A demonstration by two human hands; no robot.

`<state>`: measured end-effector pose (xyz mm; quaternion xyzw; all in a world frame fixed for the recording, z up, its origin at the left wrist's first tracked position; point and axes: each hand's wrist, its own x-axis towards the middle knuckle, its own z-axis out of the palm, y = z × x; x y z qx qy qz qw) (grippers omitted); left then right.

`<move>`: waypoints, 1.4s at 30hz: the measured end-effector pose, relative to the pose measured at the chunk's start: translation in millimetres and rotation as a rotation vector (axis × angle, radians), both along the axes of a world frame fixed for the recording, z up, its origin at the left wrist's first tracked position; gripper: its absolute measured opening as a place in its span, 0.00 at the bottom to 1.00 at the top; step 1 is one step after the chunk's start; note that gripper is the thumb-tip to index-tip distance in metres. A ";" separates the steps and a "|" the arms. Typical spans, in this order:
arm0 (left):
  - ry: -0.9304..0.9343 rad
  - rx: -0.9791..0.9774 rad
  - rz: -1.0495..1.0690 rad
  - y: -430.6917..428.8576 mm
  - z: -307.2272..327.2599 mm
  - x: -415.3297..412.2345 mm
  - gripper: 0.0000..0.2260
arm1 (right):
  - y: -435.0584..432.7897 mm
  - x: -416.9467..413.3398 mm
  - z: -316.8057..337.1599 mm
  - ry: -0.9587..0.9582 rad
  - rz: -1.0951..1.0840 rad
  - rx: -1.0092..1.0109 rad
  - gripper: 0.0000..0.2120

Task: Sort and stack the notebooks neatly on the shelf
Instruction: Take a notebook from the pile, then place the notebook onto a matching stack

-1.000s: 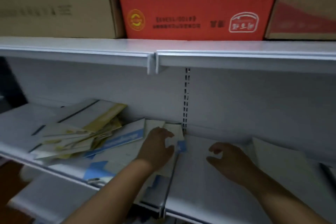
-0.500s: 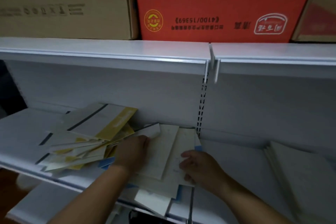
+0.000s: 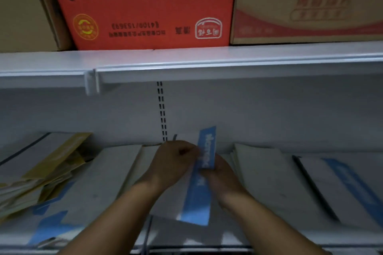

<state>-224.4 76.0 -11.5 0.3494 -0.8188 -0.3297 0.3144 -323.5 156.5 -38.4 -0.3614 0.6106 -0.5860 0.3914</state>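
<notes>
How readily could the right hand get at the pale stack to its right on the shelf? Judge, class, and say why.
Probably yes: the stack lies just beside the right hand with nothing between. But that hand grips the blue-striped notebook, so it likely must let go first.

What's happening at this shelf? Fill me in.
A person holds a blue-banded notebook in both hands, left hand near its top and right hand at its right edge, tilted up over the shelf. A messy pile of yellow-banded notebooks lies to the left; a neater stack lies to the right.
</notes>
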 end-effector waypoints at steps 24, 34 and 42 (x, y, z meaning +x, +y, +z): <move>-0.841 -0.086 -0.515 175.3 -55.2 -264.8 0.31 | 198.7 -317.4 -64.1 0.784 -0.380 0.720 0.19; -0.550 -0.177 -0.256 93.8 -47.4 -164.8 0.24 | 121.8 -207.7 -24.8 0.939 -0.126 0.389 0.27; -0.461 -0.079 0.086 8.9 -53.1 3.0 0.16 | 25.3 -51.6 -21.4 0.895 0.230 0.225 0.18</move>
